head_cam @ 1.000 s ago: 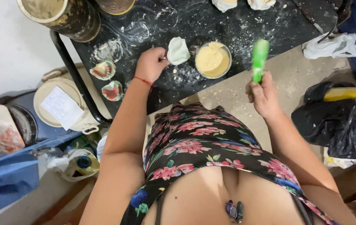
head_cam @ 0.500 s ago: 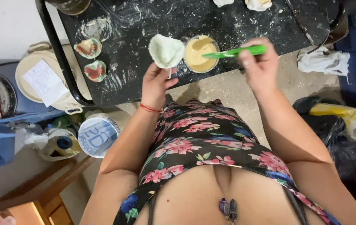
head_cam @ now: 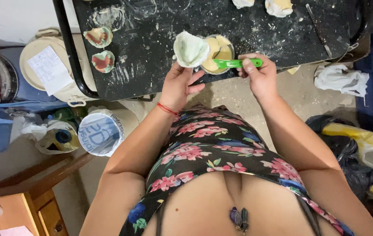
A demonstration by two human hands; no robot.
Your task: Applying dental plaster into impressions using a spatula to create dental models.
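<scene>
Your left hand [head_cam: 178, 83] holds a round of pale dough [head_cam: 190, 49] up on its fingertips, the grip closed lightly under the round's lower edge, so that it stands cupped and tilted just above the near edge of the black desk [head_cam: 260, 35]. A red cord [head_cam: 167, 109] circles that wrist.

Your right hand [head_cam: 258, 76] pinches the handle of a green spoon [head_cam: 234, 63], thumb on top and fingers curled shut beneath. The spoon lies nearly level, its bowl end reaching into the small bowl of yellow filling [head_cam: 218, 52]. That bowl sits on the desk close to its near edge, and the dough round overlaps the bowl's left rim in this view; whether the two touch you cannot tell.

Taking the bowl as your mark: well to its left, on the floured desk, lie two small dough pieces with red filling [head_cam: 99, 48], one behind the other. Far behind the bowl and to its right, two more dough pieces [head_cam: 278, 6] are cut off by the top of the picture. To its right, on the floor off the desk's corner, lies a crumpled white bag [head_cam: 341, 81]. Below and left of the bowl, on the floor, stands a white bucket [head_cam: 100, 132].
</scene>
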